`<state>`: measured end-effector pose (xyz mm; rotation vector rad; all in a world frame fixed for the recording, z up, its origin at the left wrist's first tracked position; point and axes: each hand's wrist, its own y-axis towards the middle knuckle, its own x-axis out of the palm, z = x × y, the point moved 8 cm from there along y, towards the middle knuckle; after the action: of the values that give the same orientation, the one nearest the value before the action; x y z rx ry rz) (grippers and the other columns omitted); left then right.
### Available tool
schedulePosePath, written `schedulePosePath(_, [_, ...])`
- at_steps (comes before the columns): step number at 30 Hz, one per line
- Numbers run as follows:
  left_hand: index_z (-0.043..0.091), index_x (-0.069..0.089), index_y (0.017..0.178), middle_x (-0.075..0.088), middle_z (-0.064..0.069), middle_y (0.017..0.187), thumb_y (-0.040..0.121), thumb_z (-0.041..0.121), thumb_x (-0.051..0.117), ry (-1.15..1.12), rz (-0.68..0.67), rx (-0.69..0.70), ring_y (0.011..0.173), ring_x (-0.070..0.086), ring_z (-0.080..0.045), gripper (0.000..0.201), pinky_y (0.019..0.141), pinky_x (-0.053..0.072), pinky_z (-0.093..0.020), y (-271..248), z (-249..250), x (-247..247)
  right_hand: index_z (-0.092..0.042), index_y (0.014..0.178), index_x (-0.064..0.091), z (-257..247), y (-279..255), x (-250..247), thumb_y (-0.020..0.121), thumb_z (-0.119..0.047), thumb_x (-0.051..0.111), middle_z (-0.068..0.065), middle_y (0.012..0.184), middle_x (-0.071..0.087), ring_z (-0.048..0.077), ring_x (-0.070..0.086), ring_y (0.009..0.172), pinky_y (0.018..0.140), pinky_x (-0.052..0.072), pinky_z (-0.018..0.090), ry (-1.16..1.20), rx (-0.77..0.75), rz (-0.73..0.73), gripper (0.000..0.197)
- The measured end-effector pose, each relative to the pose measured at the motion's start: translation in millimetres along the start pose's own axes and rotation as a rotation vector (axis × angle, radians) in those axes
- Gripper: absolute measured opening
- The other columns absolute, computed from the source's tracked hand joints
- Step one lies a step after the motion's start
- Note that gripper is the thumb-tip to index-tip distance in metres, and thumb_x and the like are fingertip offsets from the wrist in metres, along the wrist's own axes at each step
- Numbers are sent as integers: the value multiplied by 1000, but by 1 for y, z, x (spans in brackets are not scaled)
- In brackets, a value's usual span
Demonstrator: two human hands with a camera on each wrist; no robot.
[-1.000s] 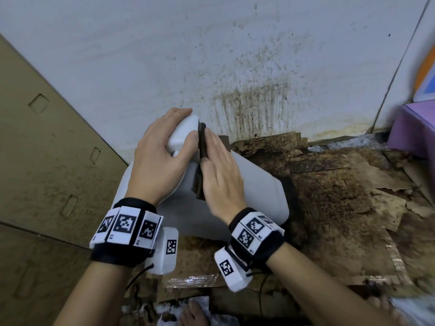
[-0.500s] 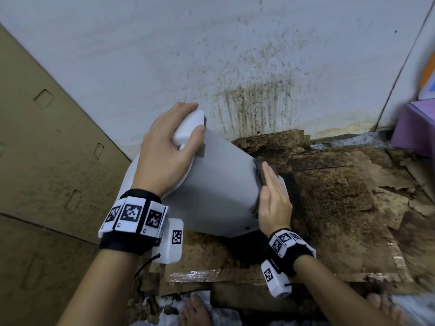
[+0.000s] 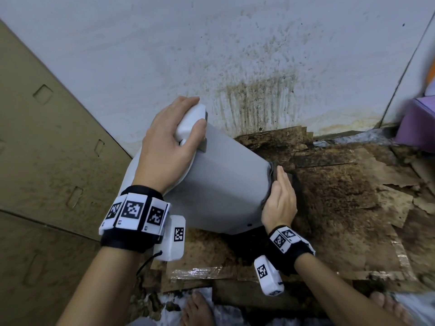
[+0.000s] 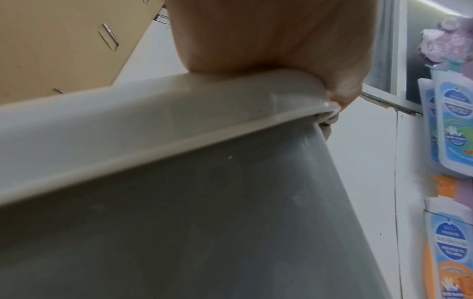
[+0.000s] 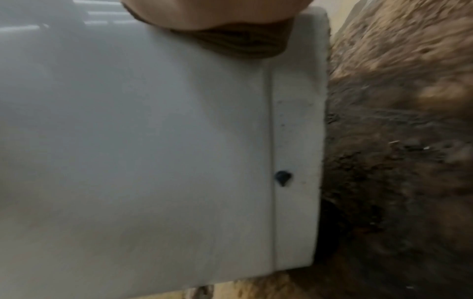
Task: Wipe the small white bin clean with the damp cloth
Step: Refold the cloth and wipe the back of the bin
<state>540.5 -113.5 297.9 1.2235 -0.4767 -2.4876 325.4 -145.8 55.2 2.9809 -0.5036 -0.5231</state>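
The small white bin [image 3: 226, 184] lies tilted on the floor, lid end up and to the left, base end to the right. My left hand [image 3: 169, 142] grips the lid's rim, fingers curled over its top and thumb on the side. My right hand [image 3: 280, 198] lies flat against the base end and presses a dark cloth [image 3: 273, 170] onto it. The left wrist view shows the rim [image 4: 153, 121] under my palm [image 4: 268, 34]. In the right wrist view the brown cloth [image 5: 238, 42] sits between my hand [image 5: 212, 12] and the bin's wall [image 5: 153, 141].
A cardboard panel [image 3: 47, 161] leans at the left. The white wall [image 3: 235, 67] behind is stained brown. Dirty, torn cardboard [image 3: 341, 196] covers the floor. A purple box [image 3: 416, 123] stands at the far right. Bare feet [image 3: 197, 309] are at the bottom edge.
My right hand slid the cloth down the bin's side from near the lid to the base end, then stayed there. The left hand kept its hold on the lid.
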Motion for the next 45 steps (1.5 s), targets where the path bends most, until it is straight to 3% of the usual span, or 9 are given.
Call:
schedulePosePath(5, [34,55,140,53,16,145,100,42,54,-2,-3,9,137,45,-7,41,113,39,-42,0,-2,0,-16,155,35,-75,-12,24,93,-42,11,-5,161,33,5,25,149,121,9,19,21,-132,-123,71])
schedulePosePath(10, [30,55,141,53,16,145,101,40,55,4,-7,28,136,45,-5,41,113,39,-37,-1,-2,1,-16,157,28,-157,-26,43,100,-34,19,-5,164,27,4,18,151,124,16,33,76,-363,-263,61])
schedulePosePath(13, [31,55,141,52,16,146,101,40,55,-4,-7,27,138,44,-5,41,114,38,-37,-2,-4,0,-13,156,30,-162,-28,41,102,-31,23,-2,163,30,7,22,151,122,23,38,87,-464,-265,58])
schedulePosePath(18, [30,57,140,54,18,144,99,41,57,-13,-5,33,135,46,-3,42,113,38,-34,-1,2,3,-10,154,35,-139,-25,27,102,-26,28,0,159,37,10,30,148,120,30,37,42,-573,-207,55])
schedulePosePath(25, [34,57,138,54,18,143,99,41,59,-46,5,5,135,46,-3,40,112,41,-41,-4,1,-1,-13,153,38,-47,-9,5,103,-31,25,-5,158,39,7,34,146,120,29,33,-10,-455,-179,55])
schedulePosePath(29, [34,58,139,53,18,144,99,39,59,-37,7,6,136,45,-1,40,114,39,-36,-4,3,-1,-17,154,36,-1,4,-6,103,-37,20,-12,159,33,2,26,148,122,24,34,-33,-297,-200,57])
schedulePosePath(33, [33,57,139,53,21,141,100,38,57,-6,-3,23,132,45,2,39,111,37,-27,-3,10,4,-19,154,38,9,7,-4,101,-31,23,-14,158,33,0,24,148,123,21,32,8,-153,-210,56])
schedulePosePath(39, [34,57,138,54,21,141,99,37,58,-7,11,17,132,46,0,39,112,39,-31,-2,9,4,-21,157,29,-51,8,13,95,-33,18,-9,163,27,3,19,150,124,12,30,4,-62,-309,64])
schedulePosePath(45, [32,57,139,54,16,144,98,37,59,-16,4,30,137,46,-5,41,113,40,-38,-6,9,5,-24,160,19,-164,-8,44,102,-34,19,-12,166,17,-1,10,151,124,8,26,87,-237,-469,59])
